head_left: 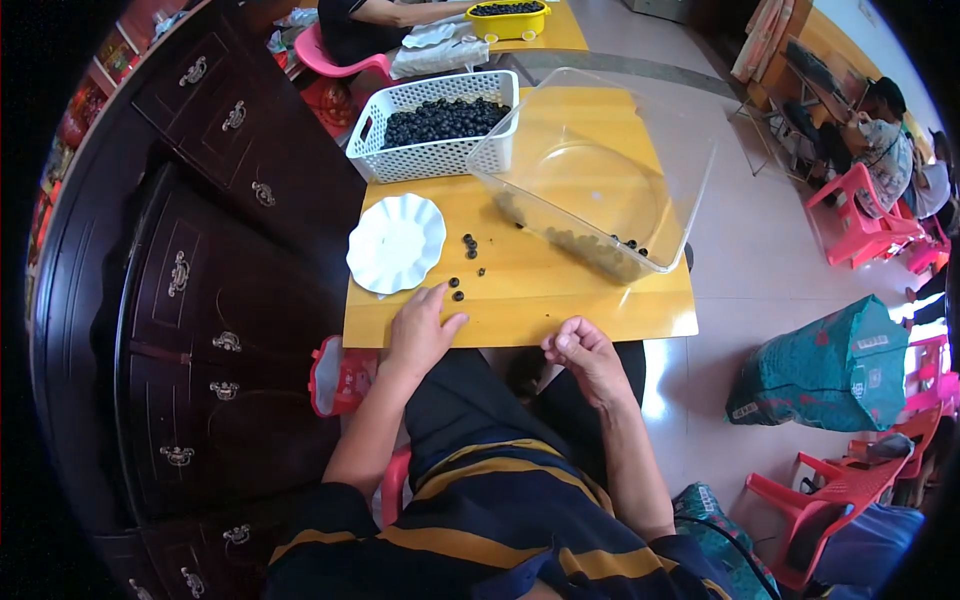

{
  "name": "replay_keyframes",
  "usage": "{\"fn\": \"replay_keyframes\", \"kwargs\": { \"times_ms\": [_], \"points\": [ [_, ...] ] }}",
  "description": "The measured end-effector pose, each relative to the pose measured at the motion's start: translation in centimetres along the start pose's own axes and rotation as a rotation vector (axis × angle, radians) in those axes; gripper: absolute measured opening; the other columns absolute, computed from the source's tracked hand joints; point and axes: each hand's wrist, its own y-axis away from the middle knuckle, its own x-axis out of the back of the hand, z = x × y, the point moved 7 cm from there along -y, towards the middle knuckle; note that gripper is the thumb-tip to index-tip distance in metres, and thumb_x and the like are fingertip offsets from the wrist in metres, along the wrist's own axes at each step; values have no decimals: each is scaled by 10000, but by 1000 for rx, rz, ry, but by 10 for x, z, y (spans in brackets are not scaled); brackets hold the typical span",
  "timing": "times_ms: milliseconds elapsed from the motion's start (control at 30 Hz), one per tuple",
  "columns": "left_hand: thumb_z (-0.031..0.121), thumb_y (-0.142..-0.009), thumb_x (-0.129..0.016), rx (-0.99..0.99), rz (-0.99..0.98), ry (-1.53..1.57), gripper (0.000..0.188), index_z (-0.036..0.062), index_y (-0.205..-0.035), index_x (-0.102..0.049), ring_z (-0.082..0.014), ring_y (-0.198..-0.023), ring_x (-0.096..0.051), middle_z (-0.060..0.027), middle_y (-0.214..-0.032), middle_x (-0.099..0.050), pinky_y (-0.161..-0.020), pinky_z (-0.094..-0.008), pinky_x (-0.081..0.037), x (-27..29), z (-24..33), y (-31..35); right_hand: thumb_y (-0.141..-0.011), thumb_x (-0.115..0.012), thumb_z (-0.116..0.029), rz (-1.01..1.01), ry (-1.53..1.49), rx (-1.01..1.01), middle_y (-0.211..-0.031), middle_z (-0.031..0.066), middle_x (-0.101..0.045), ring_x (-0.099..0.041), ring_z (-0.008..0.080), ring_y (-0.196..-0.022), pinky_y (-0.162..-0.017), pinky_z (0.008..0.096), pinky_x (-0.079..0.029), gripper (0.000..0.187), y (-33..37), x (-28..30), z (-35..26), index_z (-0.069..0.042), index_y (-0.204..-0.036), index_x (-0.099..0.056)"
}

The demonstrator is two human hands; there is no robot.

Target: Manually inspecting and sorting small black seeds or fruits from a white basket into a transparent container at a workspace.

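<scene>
My left hand [420,330] lies on the near edge of the yellow wooden table [520,305], fingers stretched forward and thumb apart. Just beyond its fingertips are two small round black beads [458,296]. Several more lie loose farther up, beside a white scalloped plate [396,245]. Over the table's near edge, my right hand [592,362] has its thumb and fingers pinched together; whatever they hold is too small to make out. A clear plastic bin [690,225] stands at the right with black beads at its near side. The white perforated basket [430,162] behind the plate holds many.
Dark wooden drawers [250,260] stand close on the left. A red bag [345,385] hangs below the table edge. On the right floor are a green woven sack [825,370] and pink chairs [860,220]. Another person sits beyond, near a yellow tub [510,24].
</scene>
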Motion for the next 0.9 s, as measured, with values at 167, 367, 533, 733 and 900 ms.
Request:
{"fn": "replay_keyframes", "kwargs": {
  "times_ms": [167,367,533,733,900],
  "points": [
    [154,-859,-746,-28,77,3,424,-34,-1219,-625,-368,-905,-661,-195,-1007,-662,-797,-444,-533,-20,2,-13,-955,-706,-223,1,-1,4,-961,56,-702,-655,135,-845,-826,299,-530,153,1,0,2,-112,-977,-603],
    [92,-875,-691,-35,123,-44,360,-39,-1203,-619,-400,-967,-635,-204,-1031,-648,-827,-456,-524,-30,13,-40,-957,-703,-207,-2,17,-10,-973,62,-709,-664,134,-858,-835,286,-533,145,0,-2,5,-105,-985,-604],
    [102,-866,-706,-95,174,-60,447,-33,-1268,-564,-382,-1062,-594,-187,-1130,-600,-917,-454,-489,-29,26,-51,-959,-704,-221,-81,57,-80,-973,59,-716,-664,114,-847,-807,274,-540,158,0,-14,12,-90,-983,-619],
    [176,-860,-733,-92,183,-10,569,-34,-1334,-499,-404,-1168,-528,-215,-1251,-528,-994,-463,-447,-38,28,-54,-1012,-629,-248,-344,146,-279,-981,37,-724,-657,87,-852,-807,247,-530,182,5,-39,50,-67,-1033,-648],
    [245,-857,-746,-152,187,-56,679,-36,-1397,-444,-442,-1294,-442,-243,-1399,-449,-1094,-479,-386,-40,37,-69,-1021,-614,-284,-296,136,-331,-993,27,-724,-645,71,-839,-754,223,-499,203,3,-31,67,-83,-1026,-640]
  ]
}}
